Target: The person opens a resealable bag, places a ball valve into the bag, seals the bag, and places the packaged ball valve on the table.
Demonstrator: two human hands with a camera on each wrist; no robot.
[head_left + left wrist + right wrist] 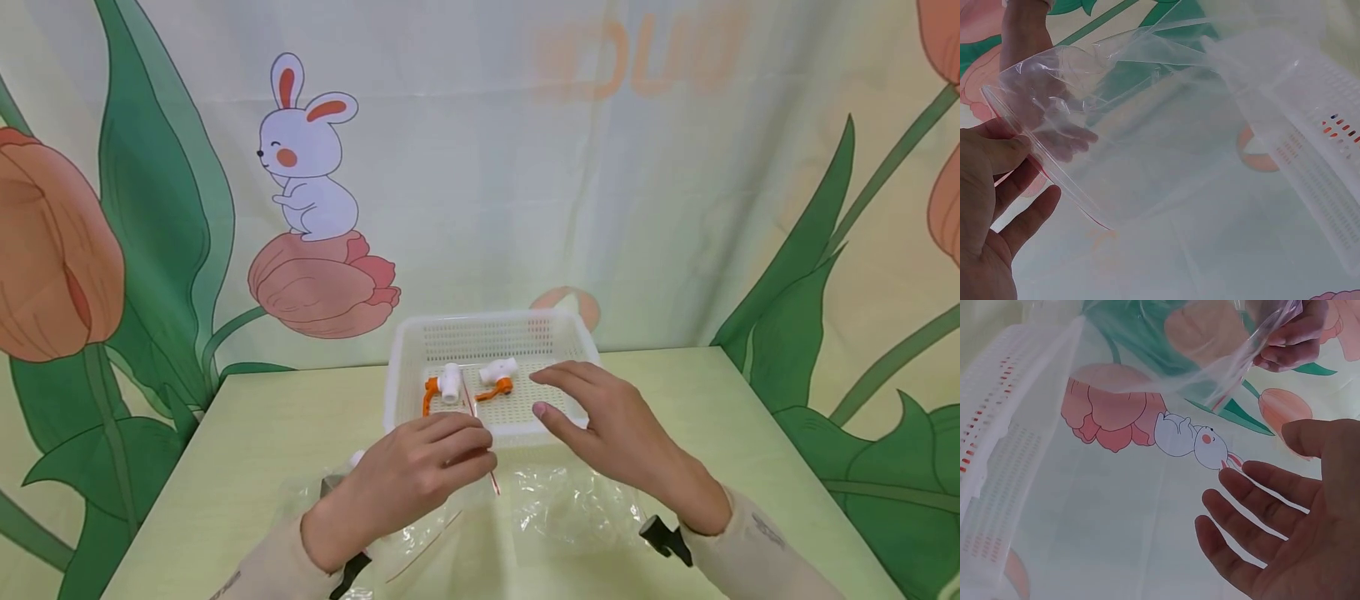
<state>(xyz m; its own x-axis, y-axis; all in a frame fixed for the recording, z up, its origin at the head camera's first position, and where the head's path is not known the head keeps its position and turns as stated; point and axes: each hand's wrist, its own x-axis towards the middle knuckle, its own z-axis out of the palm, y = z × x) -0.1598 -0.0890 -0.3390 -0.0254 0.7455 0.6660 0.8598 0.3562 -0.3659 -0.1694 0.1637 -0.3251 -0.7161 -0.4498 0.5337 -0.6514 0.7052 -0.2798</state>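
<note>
My left hand (420,471) pinches the edge of a clear zip bag (1147,125) between thumb and fingers, close to its red seal line. The bag hangs thin and wrinkled in front of the basket; no contents show inside it. To the right, my right hand (611,425) is held in the air over the basket's near right corner, holding nothing. Its fingers (1254,528) are spread and slightly bent in the right wrist view. Two white plastic valves with orange handles, one on the left (450,383) and one on the right (498,372), lie in the white basket (487,320).
More clear plastic bags (577,504) lie crumpled on the pale green table (262,433) near the front. A small grey object (331,484) sits partly hidden behind my left hand. Behind the basket hangs a printed curtain (480,183) with a rabbit and tulips.
</note>
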